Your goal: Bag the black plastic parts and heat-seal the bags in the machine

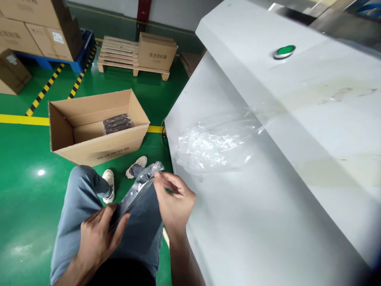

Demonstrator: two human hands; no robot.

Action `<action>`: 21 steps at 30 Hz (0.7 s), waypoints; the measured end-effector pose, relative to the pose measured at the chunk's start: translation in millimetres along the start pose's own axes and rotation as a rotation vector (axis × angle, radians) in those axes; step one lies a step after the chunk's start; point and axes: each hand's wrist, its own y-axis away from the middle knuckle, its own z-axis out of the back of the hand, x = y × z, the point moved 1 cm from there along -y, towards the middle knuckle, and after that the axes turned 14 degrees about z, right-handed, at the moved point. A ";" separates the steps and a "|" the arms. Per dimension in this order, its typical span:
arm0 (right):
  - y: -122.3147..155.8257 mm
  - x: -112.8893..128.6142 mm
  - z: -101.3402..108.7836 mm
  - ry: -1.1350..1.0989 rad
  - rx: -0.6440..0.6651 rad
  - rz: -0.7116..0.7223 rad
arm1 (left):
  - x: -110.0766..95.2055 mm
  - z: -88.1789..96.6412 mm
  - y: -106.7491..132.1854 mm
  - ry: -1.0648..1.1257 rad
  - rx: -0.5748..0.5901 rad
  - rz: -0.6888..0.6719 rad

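Above my lap is a flat dark piece in a clear plastic bag (135, 193), slanting up to the right. My left hand (99, 234) grips its lower end between thumb and fingers. At the upper end, my right hand (175, 198) pinches the crinkled bag edge between thumb and forefinger. What exactly the dark piece is, I cannot make out. A heap of clear plastic bags (208, 147) lies on the white machine surface to the right of my hands.
An open cardboard box (98, 145) stands on the green floor ahead, with several wrapped dark packs (117, 124) inside. The white machine (253, 222) fills the right side and bears a green button (285, 51). Farther back are a wooden pallet (117, 51) with a closed carton (157, 51) and stacked cartons (47, 39).
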 end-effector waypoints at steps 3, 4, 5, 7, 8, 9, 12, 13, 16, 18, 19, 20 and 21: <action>-1.5 -1.3 1.7 0.057 0.004 0.025 | 2.9 0.1 -0.5 -0.039 -0.018 -0.028; -1.8 -2.6 2.3 0.082 0.008 0.035 | 4.2 -0.2 0.0 -0.047 -0.026 -0.036; -2.2 -4.2 2.9 0.103 0.013 0.038 | 5.7 -0.9 0.9 -0.050 -0.032 -0.040; -3.0 -8.2 3.8 0.123 0.035 0.015 | 8.7 -2.4 3.7 -0.025 -0.030 -0.024; -3.3 -10.1 4.0 0.121 0.047 -0.008 | 9.9 -3.0 5.0 0.009 -0.014 0.011; -3.5 -11.8 4.0 0.115 0.055 -0.031 | 10.6 -3.3 5.9 0.063 0.025 0.078; -0.5 -13.8 2.7 0.087 0.049 -0.022 | 8.7 -2.2 2.9 0.357 0.263 0.481; 2.5 -13.4 1.8 0.078 0.048 0.014 | 6.4 -1.2 -0.6 0.480 0.334 0.641; 18.6 -9.5 -1.2 0.047 0.166 0.183 | -1.0 2.5 -19.0 0.784 0.365 0.990; 33.3 -5.3 -2.6 0.007 0.332 0.313 | -3.3 4.8 -33.1 0.898 0.293 1.104; 40.9 -2.9 -2.8 -0.014 0.417 0.372 | -3.5 5.7 -39.0 0.940 0.258 1.139; 48.1 -0.7 -2.8 -0.030 0.489 0.418 | -3.1 6.4 -43.7 0.975 0.223 1.161; 54.5 1.2 -2.6 -0.036 0.542 0.451 | -2.1 7.0 -46.9 1.004 0.188 1.170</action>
